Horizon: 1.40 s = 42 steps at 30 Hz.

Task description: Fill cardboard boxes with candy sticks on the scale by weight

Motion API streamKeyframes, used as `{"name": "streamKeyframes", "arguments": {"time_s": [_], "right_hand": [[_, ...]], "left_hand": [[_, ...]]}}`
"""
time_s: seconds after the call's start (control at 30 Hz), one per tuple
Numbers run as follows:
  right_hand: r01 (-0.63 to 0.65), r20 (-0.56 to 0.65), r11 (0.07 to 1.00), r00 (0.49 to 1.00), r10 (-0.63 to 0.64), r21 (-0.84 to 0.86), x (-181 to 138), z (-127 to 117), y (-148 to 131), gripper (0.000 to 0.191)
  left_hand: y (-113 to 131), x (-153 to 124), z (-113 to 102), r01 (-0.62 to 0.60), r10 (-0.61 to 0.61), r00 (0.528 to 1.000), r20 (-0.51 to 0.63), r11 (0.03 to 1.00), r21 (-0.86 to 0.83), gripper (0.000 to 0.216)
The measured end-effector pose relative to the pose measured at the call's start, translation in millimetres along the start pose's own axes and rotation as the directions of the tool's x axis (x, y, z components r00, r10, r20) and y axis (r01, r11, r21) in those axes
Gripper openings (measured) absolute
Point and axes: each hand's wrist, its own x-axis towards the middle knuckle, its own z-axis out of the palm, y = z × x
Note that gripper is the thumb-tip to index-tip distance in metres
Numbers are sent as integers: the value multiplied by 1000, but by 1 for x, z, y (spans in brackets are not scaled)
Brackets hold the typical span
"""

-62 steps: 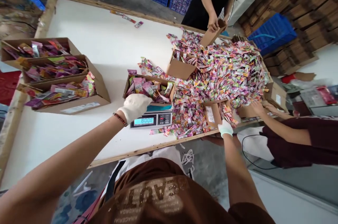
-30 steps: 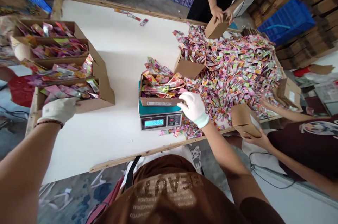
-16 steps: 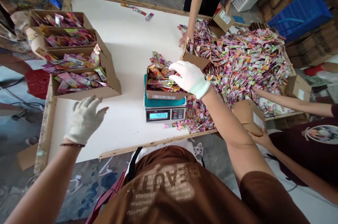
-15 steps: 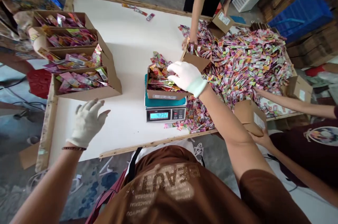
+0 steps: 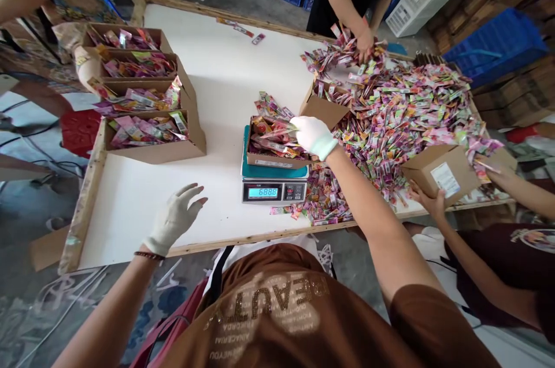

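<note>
My gloved right hand [image 5: 313,135] is at the right side of a cardboard box [image 5: 277,162] filled with small colourful packets [image 5: 269,139]. Its fingers are closed on a thin packet [image 5: 284,127], held over the others. The box sits on the teal plate of a digital scale [image 5: 274,191] with a lit display. My left hand [image 5: 177,214], also gloved, hovers over the white table [image 5: 217,183] to the left of the scale. Its fingers are spread and hold nothing.
Several filled boxes [image 5: 158,151] stand in a row on the left. A big heap of packets [image 5: 407,107] covers the table's right side, with another open box [image 5: 325,110] beside it. Co-workers' hands [image 5: 365,45] reach in from the far side and right.
My left hand has moved right, towards the scale. The display's digits differ, and the box holds more packets. The far co-worker's hand has shifted from the open box to the heap.
</note>
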Motion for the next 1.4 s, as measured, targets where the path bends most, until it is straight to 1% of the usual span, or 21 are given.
{"name": "streamKeyframes", "arguments": {"time_s": [0.1, 0.2, 0.27, 0.33, 0.4, 0.43, 0.47, 0.5, 0.57, 0.63, 0.7, 0.8, 0.87, 0.93, 1.0, 1.07, 1.17, 1.23, 1.27, 1.33, 1.4], "right_hand": [[-69, -166, 987, 982, 93, 144, -36, -20, 16, 24], [-149, -246, 965, 948, 201, 215, -82, -38, 43, 19], [-237, -233, 959, 934, 269, 158, -112, -43, 68, 17], [-359, -168, 931, 915, 366, 67, -137, -43, 90, 16], [-484, -95, 875, 870, 484, 21, -152, -39, 104, 36], [-512, -79, 858, 855, 513, 38, -154, -37, 105, 48], [-506, -81, 859, 856, 511, 76, -152, -35, 103, 56], [-463, -100, 877, 874, 476, 124, -147, -33, 97, 59], [-299, -157, 934, 931, 331, 193, -125, -29, 76, 51], [-142, -173, 977, 970, 169, 157, -91, -22, 50, 42], [-44, -86, 999, 995, 47, 27, -52, -13, 24, 39], [-13, 152, 990, 988, 34, -142, 2, 5, -4, 46], [6, 277, 990, 960, 34, -144, 24, 14, -13, 39], [36, 325, 993, 946, 2, -109, 34, 17, -12, 28], [66, 314, 995, 948, -38, -80, 33, 14, -6, 27], [83, 259, 995, 964, -67, -49, 24, 5, 3, 28], [73, 103, 995, 992, -79, 61, 2, -15, 16, 26], [57, -5, 989, 998, -57, 134, -19, -30, 27, 23], [38, -31, 988, 999, -34, 149, -31, -37, 33, 22], [-39, -11, 992, 999, 41, 121, -54, -48, 51, 22], [-156, 62, 987, 986, 154, 37, -75, -53, 73, 21]], "left_hand": [[29, 37, -5, -77, 72, 995, -75, 995, -66, 46], [61, 76, -12, -186, 170, 973, -157, 979, -89, 45], [80, 96, -17, -224, 204, 959, -196, 971, -86, 42], [97, 109, -22, -222, 197, 956, -219, 970, -96, 40], [108, 114, -24, -208, 175, 956, -237, 970, -123, 38], [112, 115, -24, -204, 166, 955, -246, 970, -135, 37], [114, 113, -23, -204, 164, 953, -254, 968, -143, 37], [115, 111, -21, -206, 164, 952, -259, 967, -148, 37], [113, 102, -15, -209, 165, 952, -259, 966, -154, 38], [109, 91, -8, -197, 152, 957, -246, 966, -170, 40], [102, 76, 0, -163, 117, 967, -227, 967, -195, 42], [90, 53, 7, -88, 43, 980, -192, 969, -232, 43], [82, 38, 9, -34, -10, 985, -175, 968, -249, 45], [72, 25, 8, 8, -55, 984, -170, 965, -262, 45], [62, 14, 6, 41, -90, 981, -173, 962, -269, 44], [54, 7, 5, 69, -119, 978, -171, 960, -271, 44], [49, 7, 4, 88, -135, 977, -163, 959, -268, 44], [53, 15, 2, 67, -115, 979, -168, 962, -265, 44], [56, 21, 0, 53, -101, 979, -174, 963, -263, 44], [65, 37, -5, 13, -65, 978, -199, 967, -254, 42], [75, 56, -13, -49, -8, 971, -238, 971, -235, 40]]}}
